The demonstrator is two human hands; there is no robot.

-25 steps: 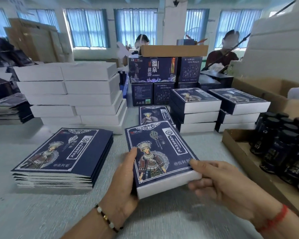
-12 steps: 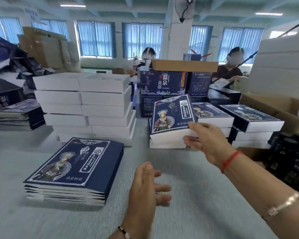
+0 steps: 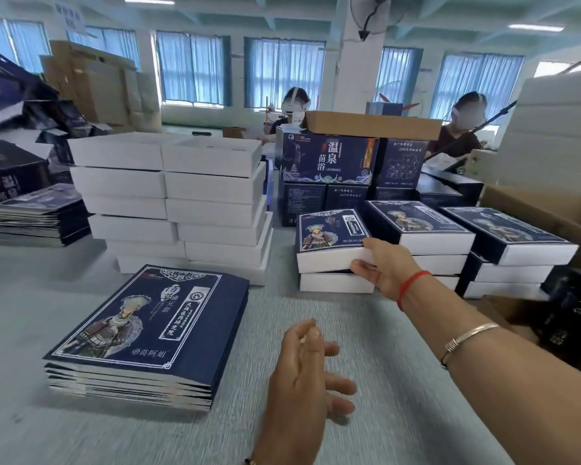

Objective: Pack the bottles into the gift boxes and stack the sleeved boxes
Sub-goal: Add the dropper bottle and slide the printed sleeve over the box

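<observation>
A sleeved gift box point(image 3: 329, 238), white with a dark blue printed sleeve, sits on top of another white box point(image 3: 334, 282) in the middle of the table. My right hand point(image 3: 384, 266) grips its near right corner, thumb on top and fingers under the front edge. My left hand point(image 3: 307, 370) hovers over the table in front of me, fingers relaxed and holding nothing. Two more stacks of sleeved boxes point(image 3: 420, 229) point(image 3: 507, 241) stand to the right. Dark bottles point(image 3: 571, 317) show at the far right edge, blurred.
A pile of flat blue sleeves point(image 3: 148, 333) lies at my near left. Behind it stand two stacks of plain white boxes point(image 3: 171, 196). Dark blue cartons point(image 3: 329, 162) under a brown cardboard lid point(image 3: 373, 125) fill the back. Two people work beyond them. A brown carton point(image 3: 544, 209) is at the right.
Both hands held the sleeved box near me; my right hand carried it forward onto the white box in the middle stack. My left hand let go and stays near me.
</observation>
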